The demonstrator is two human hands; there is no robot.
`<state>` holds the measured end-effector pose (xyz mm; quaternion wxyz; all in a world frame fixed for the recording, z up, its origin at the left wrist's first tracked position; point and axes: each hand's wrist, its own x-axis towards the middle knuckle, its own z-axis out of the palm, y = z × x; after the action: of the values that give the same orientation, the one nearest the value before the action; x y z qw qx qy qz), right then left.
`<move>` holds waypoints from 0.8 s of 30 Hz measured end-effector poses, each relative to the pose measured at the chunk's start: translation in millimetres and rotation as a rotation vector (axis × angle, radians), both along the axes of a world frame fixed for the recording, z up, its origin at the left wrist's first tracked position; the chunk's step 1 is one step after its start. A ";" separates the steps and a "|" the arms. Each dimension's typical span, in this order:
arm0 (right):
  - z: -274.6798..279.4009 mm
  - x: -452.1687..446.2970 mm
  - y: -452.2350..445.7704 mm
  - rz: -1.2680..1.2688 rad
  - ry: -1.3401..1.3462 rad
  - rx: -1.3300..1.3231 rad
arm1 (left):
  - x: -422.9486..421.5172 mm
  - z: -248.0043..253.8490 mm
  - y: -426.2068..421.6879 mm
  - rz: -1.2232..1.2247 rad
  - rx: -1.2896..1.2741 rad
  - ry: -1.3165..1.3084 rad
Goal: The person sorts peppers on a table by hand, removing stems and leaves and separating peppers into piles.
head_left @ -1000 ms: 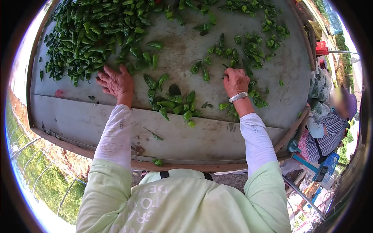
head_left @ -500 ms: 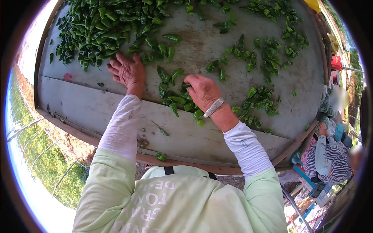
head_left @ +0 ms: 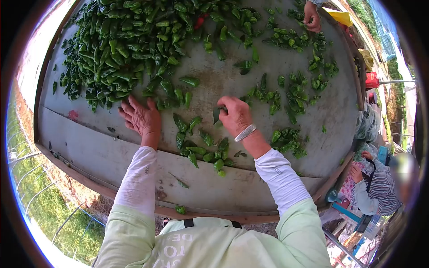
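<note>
Green peppers [head_left: 116, 49] form a large pile at the upper left of the grey table [head_left: 103, 134]. My left hand [head_left: 144, 119] lies at the pile's lower edge, fingers spread, holding nothing. Right of it, my right hand [head_left: 235, 117], with a silver bracelet, pinches a dark green leaf [head_left: 217, 115] above the middle of the table. Below and between the hands sits a small group of peppers [head_left: 208, 154]. Further right are scattered clusters of smaller peppers [head_left: 288, 140].
Another person's hand [head_left: 312, 17] reaches in over peppers at the upper right. A person in striped clothing [head_left: 380, 190] is beyond the table's right side. A wooden rim [head_left: 250, 219] borders the table. A red object [head_left: 372, 80] stands outside the right edge.
My right hand moved left from the right-hand clusters to the middle group, then slightly up with the leaf. My left hand stays by the pile. Another person's hand has appeared at the upper right.
</note>
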<state>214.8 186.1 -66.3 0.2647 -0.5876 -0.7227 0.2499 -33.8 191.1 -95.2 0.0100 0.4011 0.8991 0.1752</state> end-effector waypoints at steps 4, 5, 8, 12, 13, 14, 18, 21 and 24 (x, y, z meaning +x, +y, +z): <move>1.2 44.6 64.3 -0.164 -0.113 0.212 | -0.1 2.0 -3.8 0.002 -0.031 0.020; -2.4 50.7 74.8 -0.209 -0.200 0.245 | -0.2 1.6 -3.9 -0.002 -0.033 0.023; -0.6 53.6 91.5 -0.191 -0.236 0.214 | 0.1 5.1 -3.0 -0.005 -0.036 0.020; -6.1 43.7 99.5 -0.110 -0.383 0.043 | 0.4 2.2 -3.7 -0.004 -0.052 0.036; -7.1 43.5 100.1 -0.105 -0.372 0.031 | 0.0 -0.2 -3.4 -0.002 -0.043 0.046; -8.3 42.9 99.2 -0.112 -0.378 0.034 | -0.5 -1.5 -4.4 -0.009 -0.039 0.040; -6.5 43.7 84.3 -0.105 -0.448 -0.026 | -1.3 -2.1 -3.1 -0.004 -0.056 0.063; -1.8 69.7 69.6 -0.011 -0.393 -0.123 | -0.2 -0.6 -3.6 -0.004 -0.063 0.048; 6.5 125.6 50.5 -0.078 1.327 -0.701 | -1.8 -6.6 -4.1 -0.011 -0.039 0.077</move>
<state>340.5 236.6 -59.8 0.4507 -0.3886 -0.2681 0.7577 -35.5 187.1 -101.8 -0.0158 0.4122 0.8998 0.1422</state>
